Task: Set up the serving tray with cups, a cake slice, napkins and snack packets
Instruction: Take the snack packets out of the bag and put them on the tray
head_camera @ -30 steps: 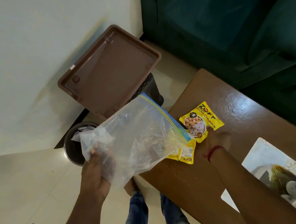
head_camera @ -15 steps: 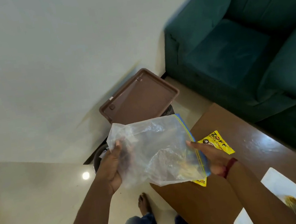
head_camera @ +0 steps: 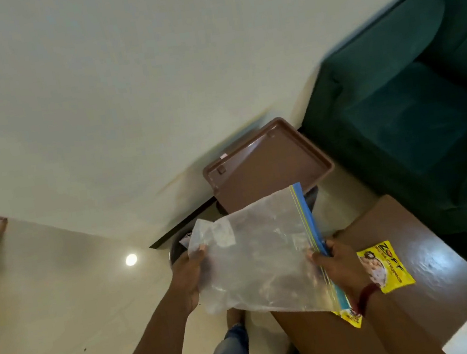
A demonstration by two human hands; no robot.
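clear zip bag: held up in the air, over the floor and the tabletop corner. left hand: fingers curled round the bag's sealed end. right hand: pinches the blue zip strip near its lower end. yellow snack packet: flat on the tabletop, just beside the right hand. second yellow packet: only a corner shows, below the bag. brown tray: tilted, by the wall beyond the bag. green sofa: right.

Dim warm indoor light; lamp reflection bright on glossy floor; glare on table; motion blur throughout; edges warped.
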